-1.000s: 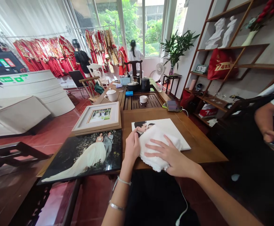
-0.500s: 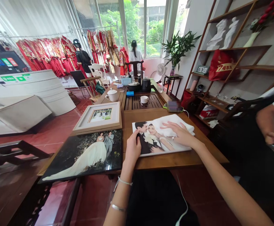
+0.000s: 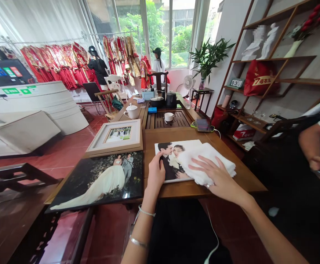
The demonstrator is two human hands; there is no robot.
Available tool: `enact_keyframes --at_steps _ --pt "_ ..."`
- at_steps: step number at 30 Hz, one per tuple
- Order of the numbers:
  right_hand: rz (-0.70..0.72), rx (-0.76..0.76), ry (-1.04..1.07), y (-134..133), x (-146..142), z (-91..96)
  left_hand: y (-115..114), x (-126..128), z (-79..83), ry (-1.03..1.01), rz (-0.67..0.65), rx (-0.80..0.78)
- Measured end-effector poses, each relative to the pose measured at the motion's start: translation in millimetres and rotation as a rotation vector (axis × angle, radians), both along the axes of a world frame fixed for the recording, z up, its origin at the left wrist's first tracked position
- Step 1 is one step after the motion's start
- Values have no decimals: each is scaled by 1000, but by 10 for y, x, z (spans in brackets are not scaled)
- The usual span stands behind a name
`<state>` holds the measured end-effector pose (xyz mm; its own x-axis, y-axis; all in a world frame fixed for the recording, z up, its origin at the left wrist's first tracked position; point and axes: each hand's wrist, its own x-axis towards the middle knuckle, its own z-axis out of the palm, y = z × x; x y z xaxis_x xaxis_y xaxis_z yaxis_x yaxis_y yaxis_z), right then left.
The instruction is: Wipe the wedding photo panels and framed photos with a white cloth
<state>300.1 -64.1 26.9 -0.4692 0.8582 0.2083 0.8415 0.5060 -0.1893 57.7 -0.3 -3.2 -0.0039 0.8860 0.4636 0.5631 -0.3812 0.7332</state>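
Note:
A wedding photo panel [image 3: 168,165] of a couple lies on the wooden table in front of me. My left hand [image 3: 156,170] grips its left edge, with the thumb along the side. On the panel's right part rests a bunched white cloth [image 3: 204,154]. My right hand [image 3: 215,174] presses on that cloth from above, its fingers spread flat. The cloth covers the panel's right and lower right area and reaches past its edge. To the left lies a dark wedding photo panel [image 3: 102,183], and behind it a framed photo [image 3: 117,135] in a pale frame.
A white lidded cup [image 3: 131,111], a tea tray [image 3: 160,123] with a small cup [image 3: 168,117], and a phone [image 3: 203,125] with a cable stand farther back on the table. A person's hand [image 3: 319,163] holds a device at right. Two people stand near the clothes racks.
My right hand has moved the white cloth toward me and to the right across the panel, showing more of its upper part. My left hand stays at the left edge.

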Motion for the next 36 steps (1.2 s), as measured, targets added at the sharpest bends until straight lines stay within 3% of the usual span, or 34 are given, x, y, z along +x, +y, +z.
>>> enact_keyframes --at_steps 3,7,19,24,29,36 --pt "9 -15 -1 -215 10 20 -1 -5 5 7 -8 4" --pt "13 -42 0 -179 25 56 3 -21 8 28 -14 11" --pt "-103 -91 28 938 -62 126 0 -33 -4 54 -31 17" --pt "-84 -39 70 1110 -70 101 -3 -24 4 36 -34 28" --pt "-22 0 139 914 44 48 4 -17 -18 25 -21 27" --pt "91 5 31 102 -8 103 8 -8 -39 19 -20 51"
